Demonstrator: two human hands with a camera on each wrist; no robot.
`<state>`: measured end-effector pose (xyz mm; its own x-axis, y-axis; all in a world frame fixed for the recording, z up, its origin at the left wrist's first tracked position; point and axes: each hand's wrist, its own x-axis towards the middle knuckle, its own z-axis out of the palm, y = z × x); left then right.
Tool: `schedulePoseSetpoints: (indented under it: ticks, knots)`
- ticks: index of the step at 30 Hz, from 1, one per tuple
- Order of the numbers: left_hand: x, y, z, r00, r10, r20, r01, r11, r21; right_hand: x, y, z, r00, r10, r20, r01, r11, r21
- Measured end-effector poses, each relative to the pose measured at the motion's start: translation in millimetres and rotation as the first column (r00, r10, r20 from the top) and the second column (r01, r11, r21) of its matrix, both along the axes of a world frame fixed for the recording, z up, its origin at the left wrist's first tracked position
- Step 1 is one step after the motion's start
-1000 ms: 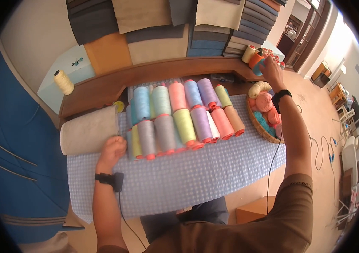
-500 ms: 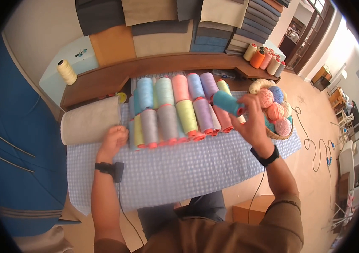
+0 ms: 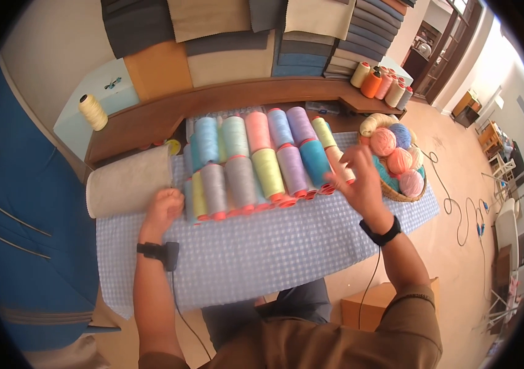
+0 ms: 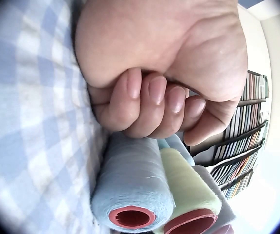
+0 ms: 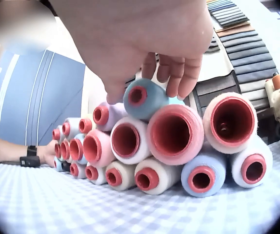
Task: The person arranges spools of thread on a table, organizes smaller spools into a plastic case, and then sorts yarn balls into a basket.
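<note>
Thread spools lie stacked in a pile on the checked cloth, their red ends toward the person. A teal spool (image 3: 315, 163) lies on the pile's upper layer, between a purple spool (image 3: 291, 169) and a beige one. Just right of it, my right hand (image 3: 362, 184) has its fingers spread; in the right wrist view, the thumb and fingers stand loosely either side of the teal spool (image 5: 147, 100). My left hand (image 3: 165, 209) is a fist at the pile's left end, fingers folded into the palm with nothing in them. Its knuckles overlap a light blue spool (image 4: 132, 185).
A pale cushion-like roll (image 3: 130, 181) lies left of the left hand. A basket (image 3: 397, 195) of yarn balls stands on the right. More spools (image 3: 380, 85) stand on the back right shelf, and a cream spool (image 3: 93, 112) at the back left.
My right hand has brought the teal spool from the back right shelf down to the pile, and its fingers have loosened from it. My left fist has stayed at the pile's left end.
</note>
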<state>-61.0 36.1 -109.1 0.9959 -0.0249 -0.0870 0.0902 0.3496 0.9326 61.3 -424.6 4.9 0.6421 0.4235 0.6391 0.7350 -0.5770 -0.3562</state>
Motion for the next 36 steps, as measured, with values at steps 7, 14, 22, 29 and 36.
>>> schedulePoseSetpoints:
  ticks: [7,14,22,29,36]
  knots:
    - [0.0,2.2,-2.6,1.0,0.001,-0.01,-0.002,1.0,-0.004,172.2,-53.6,43.4,0.931,-0.364,-0.036,0.366,0.928,0.068]
    - [0.1,6.9,-10.2,1.0,-0.009,0.008,0.009,1.0,0.004,339.7,-105.8,39.4,0.765,-0.643,0.034,0.621,0.722,-0.305]
    - [-0.1,4.0,-2.6,1.0,-0.022,-0.015,0.022,0.999,-0.032,366.0,-107.2,25.5,0.744,-0.666,0.049,0.626,0.669,-0.4]
    - [-1.5,2.4,-2.3,1.0,-0.023,-0.005,0.022,0.998,-0.056,362.5,-107.1,18.4,0.729,-0.678,0.094,0.67,0.68,-0.298]
    - [-2.1,1.7,-1.6,1.0,-0.006,-0.013,0.006,0.998,-0.06,364.5,-103.0,19.1,0.741,-0.669,0.061,0.662,0.712,-0.235]
